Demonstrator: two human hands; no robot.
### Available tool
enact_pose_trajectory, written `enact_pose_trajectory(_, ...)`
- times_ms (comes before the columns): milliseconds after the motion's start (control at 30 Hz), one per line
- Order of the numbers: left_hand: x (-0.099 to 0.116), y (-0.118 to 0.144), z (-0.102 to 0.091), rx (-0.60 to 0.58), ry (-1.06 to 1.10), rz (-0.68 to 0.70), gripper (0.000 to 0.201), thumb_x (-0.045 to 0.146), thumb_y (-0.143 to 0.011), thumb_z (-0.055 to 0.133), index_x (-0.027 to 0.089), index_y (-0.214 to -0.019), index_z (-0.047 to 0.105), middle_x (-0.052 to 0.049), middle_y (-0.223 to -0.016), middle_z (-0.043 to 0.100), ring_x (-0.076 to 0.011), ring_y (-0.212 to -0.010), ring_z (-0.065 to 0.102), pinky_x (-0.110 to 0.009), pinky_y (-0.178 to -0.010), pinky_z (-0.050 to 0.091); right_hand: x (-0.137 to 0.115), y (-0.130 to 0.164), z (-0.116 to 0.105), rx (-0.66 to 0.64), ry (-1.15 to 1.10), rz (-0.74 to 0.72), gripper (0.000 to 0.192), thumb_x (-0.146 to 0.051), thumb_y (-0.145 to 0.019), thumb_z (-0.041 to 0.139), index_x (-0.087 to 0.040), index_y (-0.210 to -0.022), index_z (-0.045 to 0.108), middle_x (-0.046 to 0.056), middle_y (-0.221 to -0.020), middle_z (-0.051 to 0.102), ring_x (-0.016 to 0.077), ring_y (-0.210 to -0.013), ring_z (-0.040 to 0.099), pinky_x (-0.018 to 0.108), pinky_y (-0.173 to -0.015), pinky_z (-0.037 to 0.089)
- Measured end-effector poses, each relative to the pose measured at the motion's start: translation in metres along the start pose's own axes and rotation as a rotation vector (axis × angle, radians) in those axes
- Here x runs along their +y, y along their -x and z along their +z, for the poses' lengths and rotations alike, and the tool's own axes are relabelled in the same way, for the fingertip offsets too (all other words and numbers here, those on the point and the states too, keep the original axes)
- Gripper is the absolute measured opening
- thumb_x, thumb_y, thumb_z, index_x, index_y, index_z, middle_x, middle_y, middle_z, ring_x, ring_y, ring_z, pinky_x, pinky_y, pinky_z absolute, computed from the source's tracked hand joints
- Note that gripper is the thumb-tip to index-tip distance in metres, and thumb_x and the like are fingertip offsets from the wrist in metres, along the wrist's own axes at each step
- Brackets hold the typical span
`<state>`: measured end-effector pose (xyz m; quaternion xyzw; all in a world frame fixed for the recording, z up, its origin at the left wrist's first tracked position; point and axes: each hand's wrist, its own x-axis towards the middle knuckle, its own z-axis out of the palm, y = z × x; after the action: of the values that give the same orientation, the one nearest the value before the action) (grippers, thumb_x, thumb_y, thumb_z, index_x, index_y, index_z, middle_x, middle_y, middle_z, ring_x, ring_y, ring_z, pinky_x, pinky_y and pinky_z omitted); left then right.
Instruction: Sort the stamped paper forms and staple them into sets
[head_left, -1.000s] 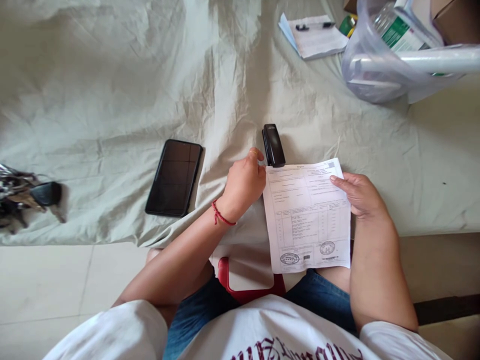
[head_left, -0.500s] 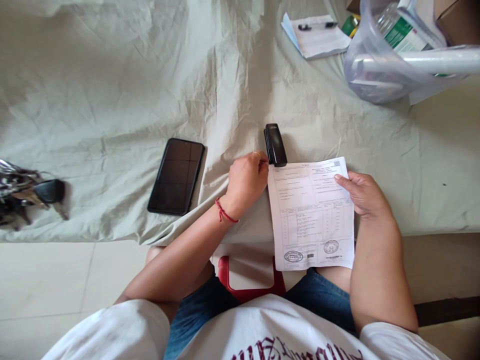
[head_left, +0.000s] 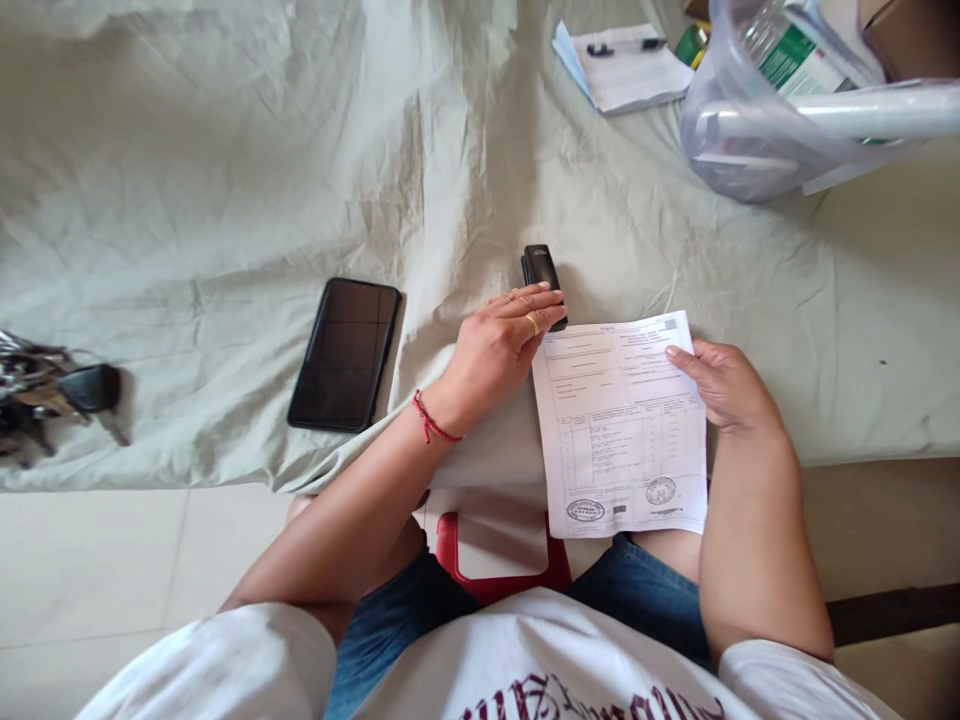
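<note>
The fingers of my left hand (head_left: 510,335) stretch out across the lower part of a black stapler (head_left: 541,264), which lies on the cloth by the sheet's top left corner. Its thumb is hidden under the palm. My right hand (head_left: 731,385) holds a printed paper sheet (head_left: 622,430) by its right edge, thumb on top and fingers underneath. The sheet carries a table and two round stamps near its lower edge, and it hangs past the table edge over my lap.
A black phone (head_left: 345,355) lies left of my left hand, and a bunch of keys (head_left: 82,390) sits at the far left. Towards the back right are a notepad (head_left: 630,75) with a pen (head_left: 626,47) and a filled plastic bag (head_left: 724,165). A red stool (head_left: 448,550) shows below.
My left hand has gone from closed fingers beside the stapler to fingers extended over it. My right hand keeps its hold on the sheet.
</note>
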<state>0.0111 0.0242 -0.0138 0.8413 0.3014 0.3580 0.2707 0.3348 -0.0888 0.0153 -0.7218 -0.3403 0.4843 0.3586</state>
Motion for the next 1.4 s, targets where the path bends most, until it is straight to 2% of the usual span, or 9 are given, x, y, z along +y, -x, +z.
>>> enact_pose_trajectory(200,-0.001,-0.001,-0.007,-0.04,0.051,0.012,0.039,0.013,-0.114,0.054,0.018,-0.133,0.087,-0.011,-0.148,0.082,-0.0283,-0.15,0.072,-0.05,-0.132,0.057,-0.001,0.0,0.0,0.03,-0.031,0.007,0.058,-0.077,-0.068,0.104,-0.03,-0.097,0.087,0.005,-0.097,0.09,0.0346,-0.093,0.087,0.053,-0.093,0.072)
enact_pose_trajectory(400,-0.003,-0.003,-0.01,-0.091,0.067,-0.077,0.038,0.016,-0.113,0.054,0.022,-0.13,0.088,-0.008,-0.148,0.082,-0.0282,-0.152,0.071,-0.051,-0.134,0.056,-0.001,-0.001,-0.001,0.023,-0.021,0.01,0.058,-0.077,-0.068,0.103,-0.031,-0.097,0.087,0.005,-0.098,0.09,0.0344,-0.093,0.087,0.053,-0.092,0.072)
enact_pose_trajectory(567,-0.006,-0.005,-0.012,-0.048,0.183,-0.064,0.028,0.019,-0.109,0.065,0.02,-0.122,0.09,-0.01,-0.142,0.085,-0.0288,-0.146,0.075,-0.049,-0.13,0.059,0.0,-0.001,-0.001,0.029,-0.028,0.014,0.059,-0.077,-0.066,0.105,-0.03,-0.098,0.089,0.005,-0.1,0.09,0.0334,-0.094,0.087,0.051,-0.095,0.072)
enact_pose_trajectory(700,-0.009,-0.005,-0.009,-0.004,0.247,-0.088,0.022,0.017,-0.103,0.073,0.021,-0.117,0.091,-0.01,-0.138,0.086,-0.0302,-0.142,0.077,-0.049,-0.128,0.061,0.001,-0.003,-0.001,0.031,-0.031,0.011,0.063,-0.079,-0.062,0.106,-0.029,-0.096,0.089,0.005,-0.097,0.09,0.032,-0.09,0.086,0.05,-0.091,0.072)
enact_pose_trajectory(867,-0.014,-0.004,-0.004,0.047,0.249,-0.06,0.023,0.016,-0.102,0.074,0.024,-0.115,0.091,-0.008,-0.136,0.087,-0.0304,-0.14,0.079,-0.05,-0.127,0.062,0.001,-0.003,-0.002,0.0,-0.047,0.03,0.065,-0.078,-0.06,0.107,-0.03,-0.099,0.09,0.004,-0.096,0.09,0.0295,-0.089,0.086,0.046,-0.089,0.071)
enact_pose_trajectory(1000,-0.014,-0.003,-0.004,0.065,0.25,-0.026,0.023,0.014,-0.102,0.074,0.023,-0.116,0.091,-0.009,-0.134,0.088,-0.0309,-0.139,0.08,-0.051,-0.126,0.063,0.0,-0.003,-0.002,0.008,-0.058,0.022,0.062,-0.078,-0.06,0.107,-0.031,-0.097,0.09,0.003,-0.096,0.09,0.0313,-0.091,0.087,0.048,-0.09,0.072)
enact_pose_trajectory(1200,-0.013,-0.004,-0.006,0.021,0.221,-0.06,0.024,0.017,-0.104,0.07,0.024,-0.114,0.091,-0.009,-0.136,0.087,-0.0305,-0.141,0.078,-0.053,-0.128,0.062,0.0,-0.003,0.0,0.024,-0.066,0.009,0.062,-0.077,-0.06,0.107,-0.03,-0.096,0.088,0.004,-0.094,0.089,0.0312,-0.087,0.087,0.05,-0.089,0.073)
enact_pose_trajectory(1400,-0.016,-0.003,-0.006,-0.001,0.158,0.021,0.031,0.014,-0.105,0.065,0.021,-0.119,0.091,-0.01,-0.138,0.086,-0.0315,-0.142,0.078,-0.053,-0.125,0.064,0.001,-0.004,-0.001,0.038,-0.083,0.011,0.063,-0.076,-0.059,0.109,-0.028,-0.096,0.089,0.004,-0.092,0.089,0.027,-0.081,0.084,0.045,-0.083,0.072)
